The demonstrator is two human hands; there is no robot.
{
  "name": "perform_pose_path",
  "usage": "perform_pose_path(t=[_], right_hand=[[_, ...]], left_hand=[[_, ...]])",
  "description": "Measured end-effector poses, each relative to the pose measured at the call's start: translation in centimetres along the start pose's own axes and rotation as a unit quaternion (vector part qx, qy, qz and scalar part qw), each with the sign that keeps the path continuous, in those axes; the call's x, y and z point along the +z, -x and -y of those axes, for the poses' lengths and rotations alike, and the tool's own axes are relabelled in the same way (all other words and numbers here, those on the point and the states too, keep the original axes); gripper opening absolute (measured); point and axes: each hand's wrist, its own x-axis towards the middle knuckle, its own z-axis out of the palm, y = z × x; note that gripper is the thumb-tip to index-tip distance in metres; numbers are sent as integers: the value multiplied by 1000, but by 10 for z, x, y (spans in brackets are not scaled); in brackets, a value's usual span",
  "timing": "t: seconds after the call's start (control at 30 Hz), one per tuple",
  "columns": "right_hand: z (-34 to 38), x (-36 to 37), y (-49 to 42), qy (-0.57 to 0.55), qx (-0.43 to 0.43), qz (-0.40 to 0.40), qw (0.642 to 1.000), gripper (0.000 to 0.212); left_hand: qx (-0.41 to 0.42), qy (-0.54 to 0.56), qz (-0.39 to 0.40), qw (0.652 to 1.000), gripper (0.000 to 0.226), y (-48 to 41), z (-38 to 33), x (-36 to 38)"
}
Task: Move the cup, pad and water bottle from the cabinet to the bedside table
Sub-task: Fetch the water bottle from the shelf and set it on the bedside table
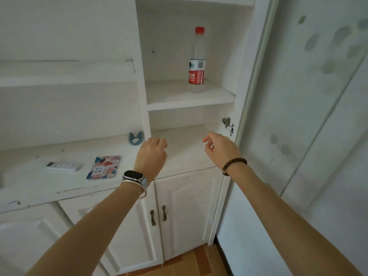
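Water bottle [196,60] upright on cabinet shelf [175,96]; pad [104,167] flat on desk [29,176]. Left grip [152,154], right grip [221,149] relaxed, holding nothing.

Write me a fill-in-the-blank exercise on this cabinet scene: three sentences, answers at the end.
1. The water bottle stands upright on a shelf and has a ___ cap.
2. The patterned pad lies flat on the counter, to the ___ of the left hand.
3. The bead bracelet is worn on the ___ wrist.
Missing words: red; left; right.
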Motion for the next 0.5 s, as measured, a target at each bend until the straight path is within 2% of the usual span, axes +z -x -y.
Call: perform_pose_path(t=[0.5], right_hand=[[-6, -56, -114, -22, -19, -93, 995, 17]], left_hand=[[52, 30, -102, 993, 16, -145, 1, -5]])
